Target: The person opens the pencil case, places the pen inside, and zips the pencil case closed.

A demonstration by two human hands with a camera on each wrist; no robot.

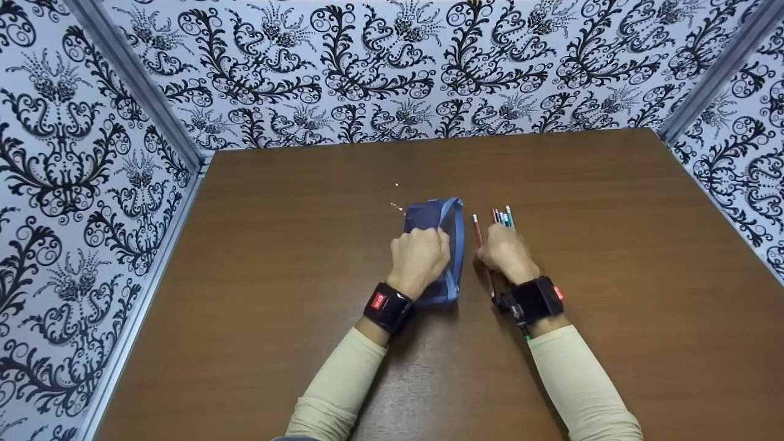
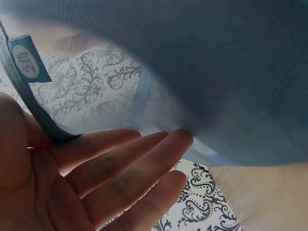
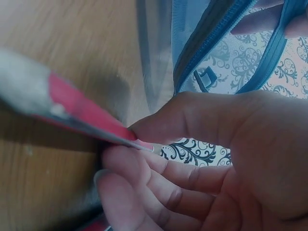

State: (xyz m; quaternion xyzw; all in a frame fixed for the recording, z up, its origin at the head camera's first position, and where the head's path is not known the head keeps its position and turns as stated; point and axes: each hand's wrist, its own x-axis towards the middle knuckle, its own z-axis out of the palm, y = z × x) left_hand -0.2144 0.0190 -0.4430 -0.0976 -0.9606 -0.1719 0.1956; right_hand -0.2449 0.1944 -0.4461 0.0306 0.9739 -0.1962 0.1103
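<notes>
A blue mesh zip pouch [image 1: 422, 215] lies near the middle of the table, its zipped mouth facing right and parted. My left hand [image 1: 419, 257] grips it from above; in the left wrist view the fingers [image 2: 130, 178] run along the sheer mesh and the pouch's edge passes between thumb and fingers. Just right of the mouth, my right hand [image 1: 505, 251] pinches a red pencil [image 3: 91, 108] between thumb and fingertips. Its white-tipped end [image 1: 474, 218] points away from me in the head view. Several other pencils [image 1: 506, 215] lie just beyond the right hand, partly hidden by it.
Small light specks [image 1: 397, 207] lie on the brown table [image 1: 275, 245] behind the pouch. Patterned walls [image 1: 380, 73] enclose the table at the back and both sides. Each wrist wears a black camera strap [image 1: 389, 307].
</notes>
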